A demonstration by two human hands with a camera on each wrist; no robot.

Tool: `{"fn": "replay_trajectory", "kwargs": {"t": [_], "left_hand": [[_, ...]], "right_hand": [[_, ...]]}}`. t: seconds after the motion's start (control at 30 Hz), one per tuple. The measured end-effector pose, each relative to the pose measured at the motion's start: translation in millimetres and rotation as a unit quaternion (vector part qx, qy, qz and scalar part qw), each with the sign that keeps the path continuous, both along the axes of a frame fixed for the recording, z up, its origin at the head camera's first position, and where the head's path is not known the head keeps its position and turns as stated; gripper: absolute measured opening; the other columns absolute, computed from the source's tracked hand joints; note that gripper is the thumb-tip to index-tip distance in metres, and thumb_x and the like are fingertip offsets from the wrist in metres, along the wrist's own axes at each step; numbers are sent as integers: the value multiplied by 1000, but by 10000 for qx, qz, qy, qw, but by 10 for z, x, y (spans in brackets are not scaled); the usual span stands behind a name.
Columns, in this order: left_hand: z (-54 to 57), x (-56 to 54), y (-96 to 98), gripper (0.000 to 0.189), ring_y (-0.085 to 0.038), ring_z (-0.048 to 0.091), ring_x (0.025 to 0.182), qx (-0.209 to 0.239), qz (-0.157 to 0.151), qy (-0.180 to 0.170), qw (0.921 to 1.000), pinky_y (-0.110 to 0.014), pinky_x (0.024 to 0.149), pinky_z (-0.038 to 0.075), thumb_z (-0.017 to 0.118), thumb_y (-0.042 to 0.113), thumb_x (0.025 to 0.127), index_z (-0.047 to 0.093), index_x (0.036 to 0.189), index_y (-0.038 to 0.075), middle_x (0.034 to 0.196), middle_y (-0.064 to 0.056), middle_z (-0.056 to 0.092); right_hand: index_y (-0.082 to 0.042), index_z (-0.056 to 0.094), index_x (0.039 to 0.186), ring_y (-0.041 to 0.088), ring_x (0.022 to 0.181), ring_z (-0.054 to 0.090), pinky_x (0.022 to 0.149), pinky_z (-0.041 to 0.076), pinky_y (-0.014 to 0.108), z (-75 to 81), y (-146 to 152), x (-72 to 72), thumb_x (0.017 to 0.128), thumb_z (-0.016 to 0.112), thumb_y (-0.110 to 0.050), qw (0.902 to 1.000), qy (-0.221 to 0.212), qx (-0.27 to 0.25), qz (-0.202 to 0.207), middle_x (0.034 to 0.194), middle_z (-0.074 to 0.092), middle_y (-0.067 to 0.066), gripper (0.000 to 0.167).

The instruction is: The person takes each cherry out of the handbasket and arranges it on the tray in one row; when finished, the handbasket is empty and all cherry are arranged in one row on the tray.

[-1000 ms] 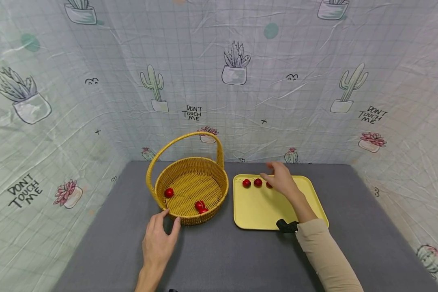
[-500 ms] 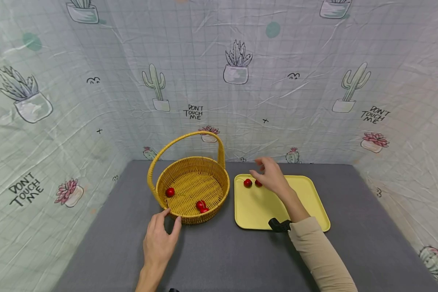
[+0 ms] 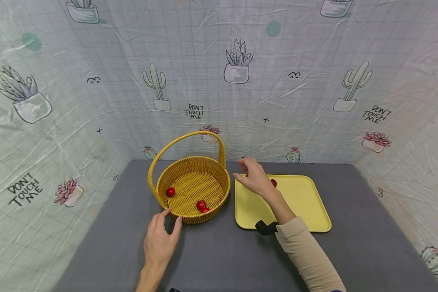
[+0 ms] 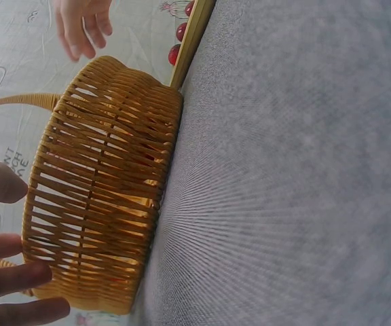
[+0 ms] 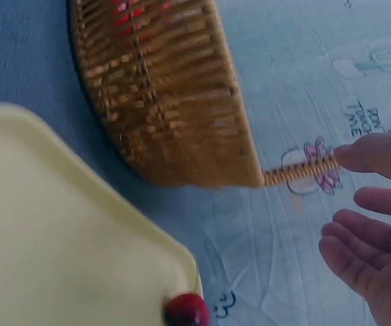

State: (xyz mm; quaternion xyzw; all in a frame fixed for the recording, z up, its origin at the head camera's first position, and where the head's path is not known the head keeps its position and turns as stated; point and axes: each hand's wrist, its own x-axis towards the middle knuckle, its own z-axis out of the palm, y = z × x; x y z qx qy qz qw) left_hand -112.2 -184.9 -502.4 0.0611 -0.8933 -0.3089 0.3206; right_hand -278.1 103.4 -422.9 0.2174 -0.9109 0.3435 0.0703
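Note:
A round yellow wicker basket (image 3: 224,174) with a tall hoop handle stands left of centre, with red cherries (image 3: 170,192) inside it. My left hand (image 3: 158,243) is at the basket's near rim, thumb and fingers spread, fingertips right at the edge. Over the left back part of a yellow tray (image 3: 295,202), my right hand (image 3: 255,178) hovers with loosely bent fingers and nothing between them, as the right wrist view confirms. It hides most of the tray's cherries; one cherry (image 3: 273,183) shows beside the wrist. Three cherries (image 4: 174,54) line the tray's edge in the left wrist view.
A grey cloth-covered table (image 3: 211,259) lies under everything. Behind and at both sides hangs a pale curtain (image 3: 190,48) printed with cacti. The basket handle (image 3: 182,137) arches above the rim. Basket and tray stand side by side with a narrow gap.
My right hand has moved left across the tray toward the basket, uncovering a cherry on its right and covering those at the left. The left hand stays at the basket rim.

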Motion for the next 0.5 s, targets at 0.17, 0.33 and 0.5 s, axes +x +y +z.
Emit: {"fn": "replay_trajectory", "kwargs": {"t": [0.17, 0.33, 0.5], "left_hand": [[-7, -4, -5, 42, -33, 67, 101, 2, -15, 22, 10000, -52, 73, 58, 77, 31, 88, 69, 122, 7, 113, -11, 68], [-15, -6, -10, 42, -33, 67, 101, -12, -17, 57, 10000, -52, 73, 58, 77, 30, 88, 69, 122, 7, 112, -11, 68], [-16, -6, -9, 43, -32, 67, 100, -45, -5, 56, 10000, -52, 72, 58, 77, 31, 88, 69, 122, 7, 113, -11, 68]], "right_hand": [[-4, 59, 133, 31, 101, 63, 84, 56, 42, 6, -158, 35, 93, 71, -24, 9997, 2, -102, 212, 122, 60, 18, 46], [-2, 58, 134, 31, 100, 62, 84, 55, 41, 5, -313, 43, 94, 71, -24, 9990, -88, -151, 409, 121, 61, 19, 48], [-3, 58, 134, 28, 102, 61, 86, 55, 40, -30, -455, 8, 93, 71, -24, 9981, -159, -155, 568, 122, 61, 18, 47]]}}
